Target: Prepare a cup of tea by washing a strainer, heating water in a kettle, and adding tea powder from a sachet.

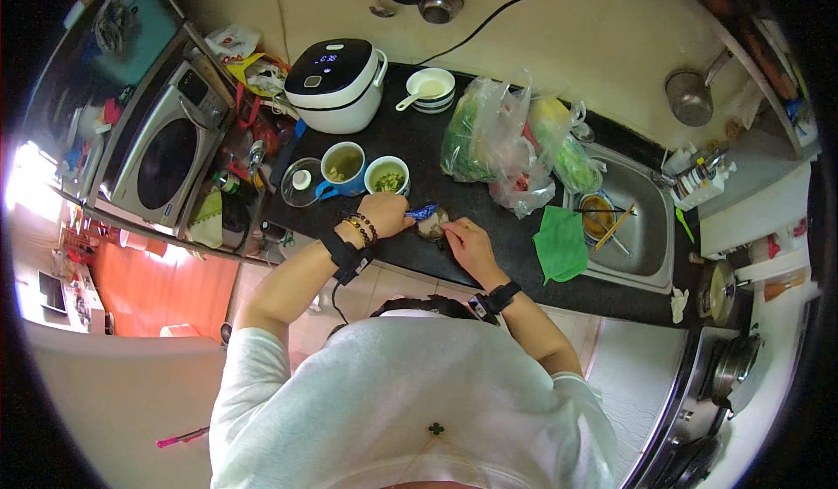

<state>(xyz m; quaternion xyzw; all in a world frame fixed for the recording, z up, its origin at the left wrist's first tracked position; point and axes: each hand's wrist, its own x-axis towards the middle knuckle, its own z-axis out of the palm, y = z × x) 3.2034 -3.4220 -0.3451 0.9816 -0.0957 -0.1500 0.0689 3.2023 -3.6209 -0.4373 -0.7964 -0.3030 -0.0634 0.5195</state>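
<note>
Both my hands meet over the near edge of the dark counter [489,266]. My left hand [385,213], with beaded bracelets at its wrist, is closed round a small shiny blue thing [422,212] whose kind I cannot make out. My right hand [470,246] pinches the edge of a pale, roundish piece with brown edges [430,226], perhaps food. The blue thing lies against this piece. Just beyond my left hand stand a white cup with chopped greens [387,177] and a blue-handled mug [343,166] with liquid and pale bits.
A glass lid [301,183] lies left of the mug. Behind stand a white rice cooker [334,87] and a bowl with a spoon [429,87]. To the right are plastic bags of vegetables [489,135], a green cloth [561,244] and a steel sink [650,244] holding a bowl and chopsticks.
</note>
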